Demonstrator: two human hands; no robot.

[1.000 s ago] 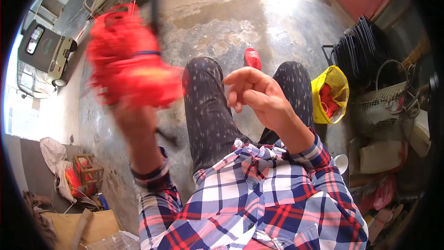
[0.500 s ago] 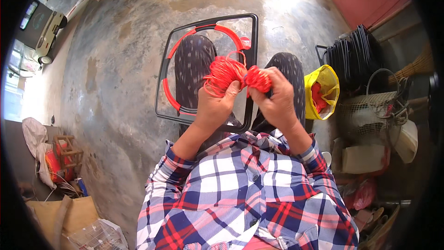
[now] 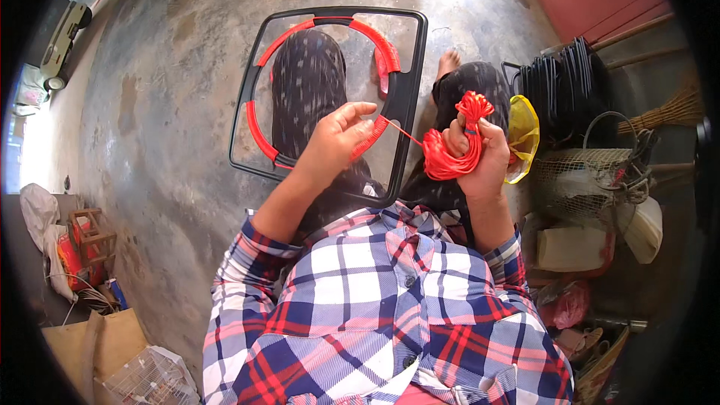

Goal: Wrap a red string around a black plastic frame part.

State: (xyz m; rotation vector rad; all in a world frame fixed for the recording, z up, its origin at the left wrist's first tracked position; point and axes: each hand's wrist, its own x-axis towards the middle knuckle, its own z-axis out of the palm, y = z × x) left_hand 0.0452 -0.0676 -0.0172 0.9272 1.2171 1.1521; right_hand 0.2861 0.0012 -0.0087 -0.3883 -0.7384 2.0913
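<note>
My right hand [image 3: 484,151] is closed around a hank of red cord [image 3: 450,156], bunched with a tie near its top. One taut strand runs left from the hank to the wrapped lower-right part of a ring [image 3: 259,131]. That ring sits inside a black rectangular frame [image 3: 411,82], tilted across my lap and left knee. Red cord covers several stretches of the ring, with black showing between them. Beside the wrapped lower-right stretch is my left hand [image 3: 334,139], its fingers half stretched and the thumb apart from them. Whether its thumb touches the ring, I cannot tell.
Right of my knee stands a yellow bag [image 3: 525,139], partly behind my right hand. Black frames [image 3: 559,82] lean stacked beyond it, near a wire mesh basket [image 3: 585,176]. A wooden rack [image 3: 91,236] and a white wire crate [image 3: 154,379] are at the left.
My hands have parted: the left let go of the hank and moved to the ring, while the right carried the hank rightward. A strand now stretches between them. The frame shifted slightly left.
</note>
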